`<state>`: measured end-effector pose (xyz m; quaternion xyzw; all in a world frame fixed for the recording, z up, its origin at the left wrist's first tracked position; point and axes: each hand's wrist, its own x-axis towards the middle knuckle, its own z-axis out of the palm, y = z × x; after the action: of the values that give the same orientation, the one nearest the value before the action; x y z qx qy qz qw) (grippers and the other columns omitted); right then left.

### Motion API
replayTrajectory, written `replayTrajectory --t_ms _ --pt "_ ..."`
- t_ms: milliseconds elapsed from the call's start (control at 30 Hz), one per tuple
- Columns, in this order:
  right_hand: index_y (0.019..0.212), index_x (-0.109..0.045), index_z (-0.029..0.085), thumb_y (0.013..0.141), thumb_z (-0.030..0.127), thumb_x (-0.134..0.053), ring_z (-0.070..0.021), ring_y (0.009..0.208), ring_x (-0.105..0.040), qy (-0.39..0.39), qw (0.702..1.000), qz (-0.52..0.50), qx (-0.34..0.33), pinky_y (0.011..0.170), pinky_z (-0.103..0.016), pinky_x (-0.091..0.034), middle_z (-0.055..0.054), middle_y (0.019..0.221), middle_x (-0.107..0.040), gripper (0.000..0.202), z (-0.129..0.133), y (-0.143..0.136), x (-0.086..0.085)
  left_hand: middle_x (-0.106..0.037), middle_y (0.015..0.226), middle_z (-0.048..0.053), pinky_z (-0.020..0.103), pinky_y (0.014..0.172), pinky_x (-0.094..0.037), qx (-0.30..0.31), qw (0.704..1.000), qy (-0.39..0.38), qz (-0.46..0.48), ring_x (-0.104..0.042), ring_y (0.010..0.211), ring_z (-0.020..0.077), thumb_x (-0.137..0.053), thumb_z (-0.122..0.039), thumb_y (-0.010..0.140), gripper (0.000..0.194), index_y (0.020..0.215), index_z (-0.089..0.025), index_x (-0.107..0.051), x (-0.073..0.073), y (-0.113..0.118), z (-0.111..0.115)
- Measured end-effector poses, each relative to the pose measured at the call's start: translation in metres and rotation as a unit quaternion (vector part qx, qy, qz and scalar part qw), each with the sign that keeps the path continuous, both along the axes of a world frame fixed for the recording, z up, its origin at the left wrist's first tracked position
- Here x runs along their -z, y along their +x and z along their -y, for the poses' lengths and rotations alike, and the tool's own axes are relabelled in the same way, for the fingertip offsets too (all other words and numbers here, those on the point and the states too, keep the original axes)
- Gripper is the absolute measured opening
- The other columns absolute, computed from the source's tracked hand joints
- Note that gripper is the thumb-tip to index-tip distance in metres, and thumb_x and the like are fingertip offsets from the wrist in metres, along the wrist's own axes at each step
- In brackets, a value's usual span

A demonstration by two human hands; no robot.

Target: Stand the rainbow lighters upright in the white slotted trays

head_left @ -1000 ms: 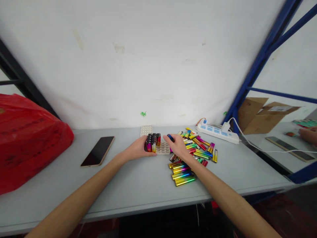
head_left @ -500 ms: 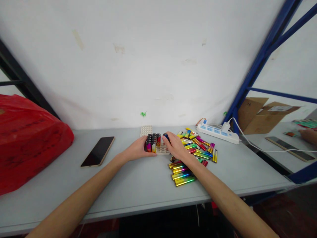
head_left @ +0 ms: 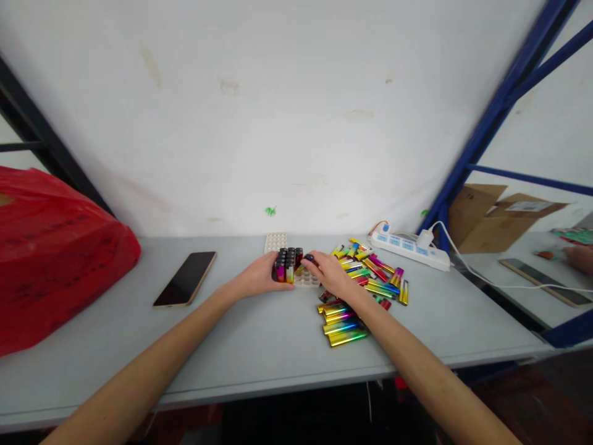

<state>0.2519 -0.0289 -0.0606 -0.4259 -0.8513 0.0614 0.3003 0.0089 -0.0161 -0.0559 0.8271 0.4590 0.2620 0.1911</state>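
Note:
Upright lighters with black tops and shiny coloured bodies stand in rows in the left part of a cream holed tray. My left hand wraps around the left end of the tray, its thumb along the front beside the lighters. Over the tray's open holes, just right of the standing rows, my right hand pinches a lighter by its dark top; most of that lighter is hidden by the fingers. A heap of loose metallic lighters lies to the right, partly under my right forearm.
Behind sits another cream holed tray. A phone and a red plastic bag are at left. At right are a white power strip with a cable, a blue frame, a cardboard box and another person's hand.
My right hand has lowered the lighter and brought it slightly left, close against the standing rows. The left hand keeps its place at the tray; the view shifted slightly.

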Motion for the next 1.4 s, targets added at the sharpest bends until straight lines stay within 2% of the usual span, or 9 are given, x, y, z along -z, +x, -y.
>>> replayTrajectory --t_ms 200,300,400,600,767,867,1000,1133,1400 --pt "0.116 -0.062 0.014 0.110 0.043 -0.040 -0.0269 0.101 -0.067 0.038 0.987 0.147 0.045 0.089 -0.037 -0.048 -0.016 0.106 -0.071 0.036 0.004 -0.014 -0.004 -0.073 0.116 0.012 0.047 0.092 -0.055 0.015 1.000 0.010 -0.012 -0.068 0.103 0.0364 -0.087 -0.064 0.061 0.079 0.122 -0.019 -0.065 0.001 -0.001 -0.001" --pt "0.120 -0.060 0.014 0.111 0.042 -0.037 -0.0277 0.100 -0.068 0.043 0.980 0.189 0.054 0.089 -0.038 -0.048 -0.016 0.107 -0.072 0.038 0.007 -0.018 -0.009 -0.072 0.117 0.012 0.047 0.093 -0.055 0.013 1.000 0.013 -0.020 -0.068 0.105 0.0369 -0.086 -0.064 0.061 0.078 0.122 -0.020 -0.065 0.002 -0.002 -0.003" --pt "0.122 -0.058 0.013 0.111 0.043 -0.035 -0.0262 0.094 -0.070 0.035 0.974 0.218 0.049 0.087 -0.037 -0.047 -0.016 0.102 -0.074 0.040 0.012 -0.022 -0.012 -0.073 0.116 0.012 0.047 0.092 -0.056 0.013 1.000 0.012 -0.024 -0.069 0.105 0.0369 -0.086 -0.062 0.062 0.075 0.120 -0.020 -0.064 0.002 -0.002 -0.003" --pt "0.115 -0.063 0.014 0.110 0.049 -0.033 -0.0270 0.101 -0.069 0.065 0.969 0.220 0.093 0.094 -0.041 -0.041 -0.016 0.102 -0.076 0.045 0.015 -0.027 -0.013 -0.074 0.113 0.012 0.049 0.090 -0.057 -0.008 1.000 0.011 -0.022 -0.070 0.102 0.0380 -0.087 -0.061 0.060 0.073 0.117 -0.020 -0.065 0.000 0.000 -0.003" --pt "0.107 -0.067 0.017 0.109 0.056 -0.032 -0.0254 0.095 -0.071 0.035 0.969 0.230 0.079 0.091 -0.038 -0.041 -0.013 0.098 -0.077 0.053 0.010 -0.012 -0.011 -0.074 0.111 0.011 0.046 0.089 -0.057 -0.004 0.999 0.022 -0.025 -0.070 0.100 0.0372 -0.087 -0.061 0.060 0.071 0.115 -0.020 -0.066 -0.001 -0.001 -0.004" --pt "0.108 -0.067 0.018 0.108 0.057 -0.037 -0.0232 0.092 -0.071 0.023 0.980 0.184 0.075 0.087 -0.034 -0.041 -0.010 0.096 -0.076 0.049 0.006 0.006 -0.017 -0.074 0.112 0.011 0.046 0.089 -0.057 -0.004 1.000 0.013 -0.026 -0.070 0.100 0.0363 -0.086 -0.063 0.061 0.072 0.116 -0.021 -0.065 -0.001 -0.001 -0.004" --pt "0.105 -0.067 0.017 0.111 0.046 -0.037 -0.0208 0.089 -0.069 0.013 0.988 0.097 0.121 0.080 -0.030 -0.041 -0.010 0.096 -0.075 0.042 -0.003 0.039 -0.027 -0.074 0.114 0.012 0.047 0.091 -0.056 -0.005 1.000 0.001 -0.021 -0.070 0.100 0.0362 -0.085 -0.067 0.060 0.077 0.118 -0.020 -0.065 -0.001 0.000 -0.004" --pt "0.101 -0.070 0.016 0.106 0.035 -0.054 -0.0198 0.092 -0.066 -0.020 0.991 0.084 0.103 0.084 -0.029 -0.043 -0.009 0.096 -0.073 0.025 -0.013 0.062 -0.024 -0.074 0.110 0.010 0.046 0.088 -0.056 -0.012 1.000 0.006 -0.022 -0.070 0.098 0.0355 -0.085 -0.068 0.058 0.073 0.112 -0.022 -0.066 -0.001 0.000 -0.004" --pt "0.123 -0.071 0.016 0.098 0.050 -0.064 -0.0267 0.110 -0.063 -0.043 0.984 0.167 0.053 0.096 -0.036 -0.044 -0.015 0.117 -0.069 0.042 -0.011 0.049 -0.007 -0.073 0.112 0.010 0.045 0.090 -0.055 -0.001 1.000 0.004 -0.027 -0.069 0.101 0.0346 -0.085 -0.066 0.060 0.073 0.115 -0.021 -0.065 -0.001 0.001 -0.003"
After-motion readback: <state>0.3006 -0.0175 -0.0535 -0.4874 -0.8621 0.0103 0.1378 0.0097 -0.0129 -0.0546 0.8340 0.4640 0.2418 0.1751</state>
